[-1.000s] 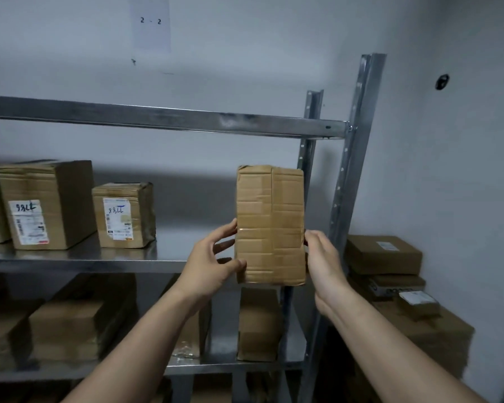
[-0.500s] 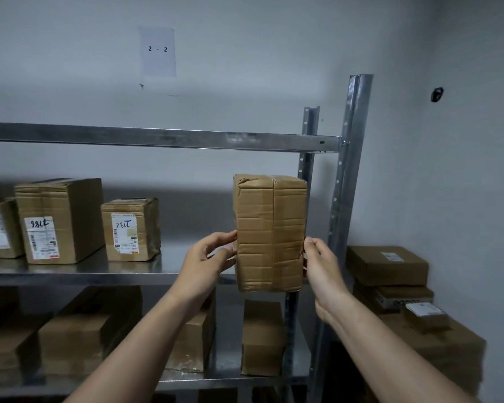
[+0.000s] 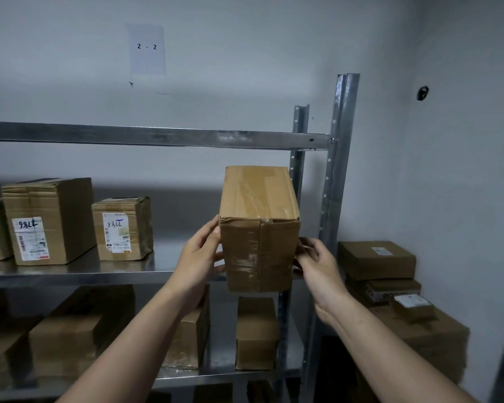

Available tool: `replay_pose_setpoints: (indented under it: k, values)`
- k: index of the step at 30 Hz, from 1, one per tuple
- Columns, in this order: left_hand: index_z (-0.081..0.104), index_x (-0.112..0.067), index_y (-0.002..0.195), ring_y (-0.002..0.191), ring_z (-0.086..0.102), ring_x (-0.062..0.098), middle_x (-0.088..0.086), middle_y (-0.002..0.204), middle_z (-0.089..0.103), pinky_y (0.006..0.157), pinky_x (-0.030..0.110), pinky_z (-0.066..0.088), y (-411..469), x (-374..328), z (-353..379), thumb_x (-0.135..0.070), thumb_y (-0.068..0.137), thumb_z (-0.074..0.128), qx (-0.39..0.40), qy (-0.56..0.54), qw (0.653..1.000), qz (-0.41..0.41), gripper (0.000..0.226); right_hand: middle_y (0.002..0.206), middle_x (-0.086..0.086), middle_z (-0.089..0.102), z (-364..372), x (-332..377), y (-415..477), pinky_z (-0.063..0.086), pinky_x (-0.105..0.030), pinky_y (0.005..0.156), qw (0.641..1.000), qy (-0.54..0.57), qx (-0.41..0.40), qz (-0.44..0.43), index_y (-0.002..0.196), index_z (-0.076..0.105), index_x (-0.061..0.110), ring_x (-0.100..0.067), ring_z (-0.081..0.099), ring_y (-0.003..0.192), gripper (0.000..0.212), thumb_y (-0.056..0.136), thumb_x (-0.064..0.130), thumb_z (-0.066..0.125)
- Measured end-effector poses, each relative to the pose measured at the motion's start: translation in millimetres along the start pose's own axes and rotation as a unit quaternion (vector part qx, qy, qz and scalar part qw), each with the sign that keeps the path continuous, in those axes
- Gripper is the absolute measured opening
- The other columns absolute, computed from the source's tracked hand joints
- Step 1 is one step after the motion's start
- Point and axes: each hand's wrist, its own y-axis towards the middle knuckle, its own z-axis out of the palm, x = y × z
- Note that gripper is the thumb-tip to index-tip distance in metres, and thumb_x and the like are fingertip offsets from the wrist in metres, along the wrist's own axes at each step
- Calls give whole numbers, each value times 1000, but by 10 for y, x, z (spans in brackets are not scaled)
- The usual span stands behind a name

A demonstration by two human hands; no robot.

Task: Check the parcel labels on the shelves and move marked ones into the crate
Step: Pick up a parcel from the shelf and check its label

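Steel shelf [image 3: 70, 274] behind: left hand [image 3: 198, 257] and right hand [image 3: 317, 266] grip parcel [image 3: 259, 242] by 2 sides, fingers [image 3: 211, 231] wrapped on; stiff carton, slick tape, likely light.

Paper sheet [image 3: 147, 49] on the wall: printed "2 - 2". Shelf [image 3: 99, 270], larger parcel [image 3: 50, 221]: white shipping label [image 3: 29, 238] with a dark handwritten mark that reads like "98LL", above barcodes and print too fine to read. Smaller parcel [image 3: 122, 228] beside it: white label [image 3: 117, 232] with a handwritten mark like "93LL", underlined in blue, above illegible print. Stacked boxes [image 3: 376, 263] at right: white stickers too small to read
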Motion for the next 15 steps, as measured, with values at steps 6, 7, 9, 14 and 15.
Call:
replay_pose_setpoints:
  k: [6, 7, 9, 14, 15]
  values:
    - [66, -40, 133, 119, 68, 12, -13, 123, 76, 92, 35, 51, -77, 52, 19, -34, 110, 49, 20, 37, 999, -19, 29, 123, 14, 75, -77, 27, -38, 54, -10, 74, 997, -21, 63, -24, 129, 65, 44, 3, 68, 112, 36, 106, 17, 65]
    - [64, -40, 134, 120, 66, 9, -15, 125, 74, 92, 34, 50, -89, 69, -6, -35, 110, 49, 23, 45, 999, -17, 29, 119, 13, 77, -92, 24, -37, 55, -10, 72, 997, -20, 65, -21, 126, 66, 43, 2, 71, 108, 34, 105, 15, 66]
    - [64, -39, 133, 119, 66, 7, -16, 125, 74, 92, 33, 50, -112, 84, -45, -35, 110, 50, 22, 56, 998, -14, 27, 109, 8, 81, -102, 27, -33, 58, -14, 73, 998, -26, 58, -16, 122, 68, 33, -3, 75, 103, 28, 105, 11, 64]
    - [65, -31, 122, 116, 70, 20, -3, 118, 76, 103, 47, 53, -181, 127, -99, -38, 107, 54, 16, 58, 998, -20, 20, 109, -6, 79, -54, 39, -25, 58, -37, 98, 998, -35, 43, -17, 116, 64, 12, -23, 73, 111, 14, 112, 13, 51]
    - [65, -29, 119, 116, 70, 22, -1, 117, 76, 105, 51, 52, -188, 141, -111, -40, 106, 55, 14, 57, 998, -22, 20, 111, -8, 77, -36, 39, -25, 57, -38, 99, 998, -29, 47, -16, 115, 63, 10, -24, 72, 112, 15, 112, 14, 49]
